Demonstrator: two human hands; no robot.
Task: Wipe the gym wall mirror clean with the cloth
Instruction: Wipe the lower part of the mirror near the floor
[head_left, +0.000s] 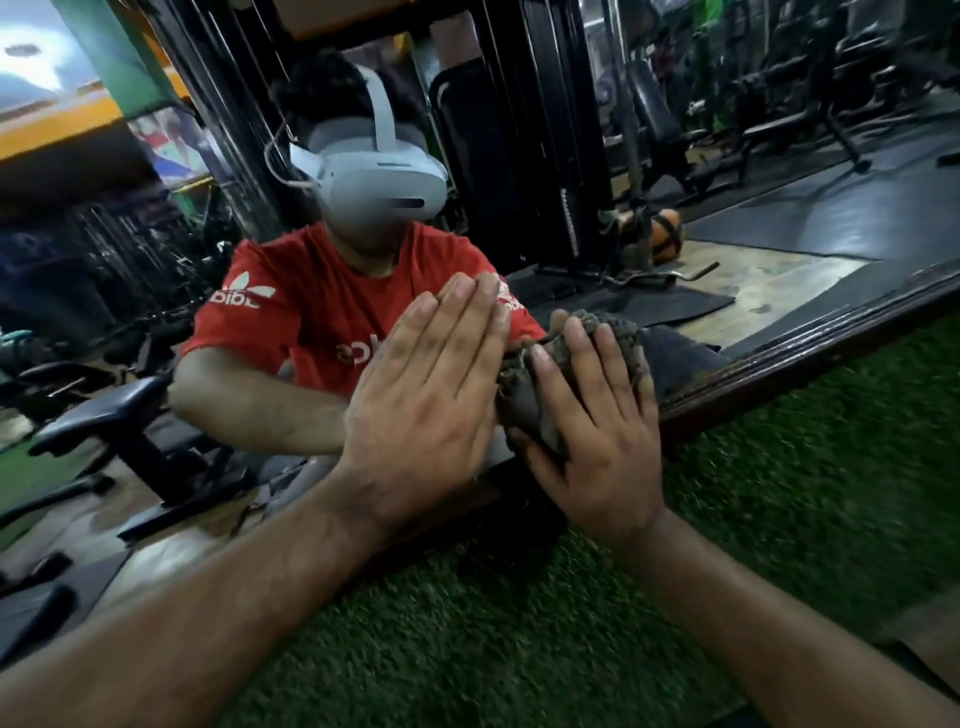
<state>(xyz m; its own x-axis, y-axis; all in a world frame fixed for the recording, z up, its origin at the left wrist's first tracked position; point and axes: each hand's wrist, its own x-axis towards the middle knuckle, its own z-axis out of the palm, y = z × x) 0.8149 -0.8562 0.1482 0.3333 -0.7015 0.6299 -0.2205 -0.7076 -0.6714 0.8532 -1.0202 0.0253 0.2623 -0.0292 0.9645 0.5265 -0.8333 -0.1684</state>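
Head view: cloth (597, 358) beside mirror's frame (779, 364).

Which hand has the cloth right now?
The right hand presses the grey cloth to the mirror; the left hand lies flat and bare beside it.

Green artificial turf (519, 623) spreads below me, blurred at the edges. A dark wooden frame (810, 353) runs along its upper edge. Reflected above it I see a black padded bench seat (104, 410) on the left, a tall black weight-stack machine (550, 156) in the middle, an orange and black ball (665, 234) on the pale floor, and a bent metal curl bar (670, 275) lying just beside it
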